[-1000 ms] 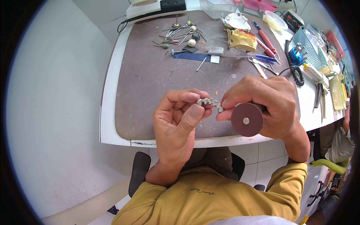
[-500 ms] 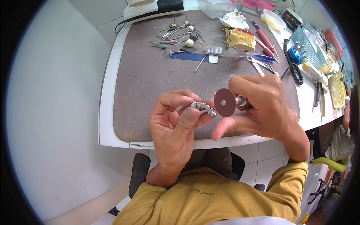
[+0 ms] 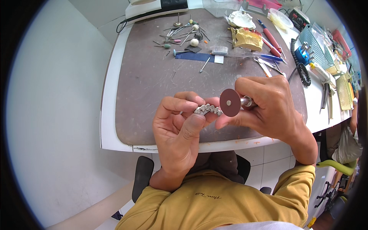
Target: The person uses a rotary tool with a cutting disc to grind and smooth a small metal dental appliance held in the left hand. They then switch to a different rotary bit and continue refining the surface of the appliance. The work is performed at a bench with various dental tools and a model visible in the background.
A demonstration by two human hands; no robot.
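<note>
Between the thumb and fingers of my left hand (image 3: 176,126) is a silvery metal dental bridge (image 3: 207,109), a curved row of several tooth shapes. My right hand (image 3: 266,107) is closed round a rotary handpiece (image 3: 248,101), whose body is mostly hidden by the fingers. A flat reddish-brown cutting disc (image 3: 230,102) is mounted on its tip. The disc stands at the right end of the bridge and overlaps it in view; whether they touch I cannot tell. My right thumb reaches below the disc toward the bridge. Both hands are above the near part of the mat.
On the brown mat (image 3: 145,92) lie several rotary burs (image 3: 184,34), a blue strip (image 3: 195,56), a toothbrush (image 3: 219,50) and a yellow dental model (image 3: 248,40). A white plaster cast (image 3: 241,20) sits behind. Baskets (image 3: 316,44) line the right side; another person (image 3: 347,143) sits at far right.
The bridge has been turned in my left fingers, its row now more level. My right thumb has moved up and in toward the bridge, while the disc stays nearly in place.
</note>
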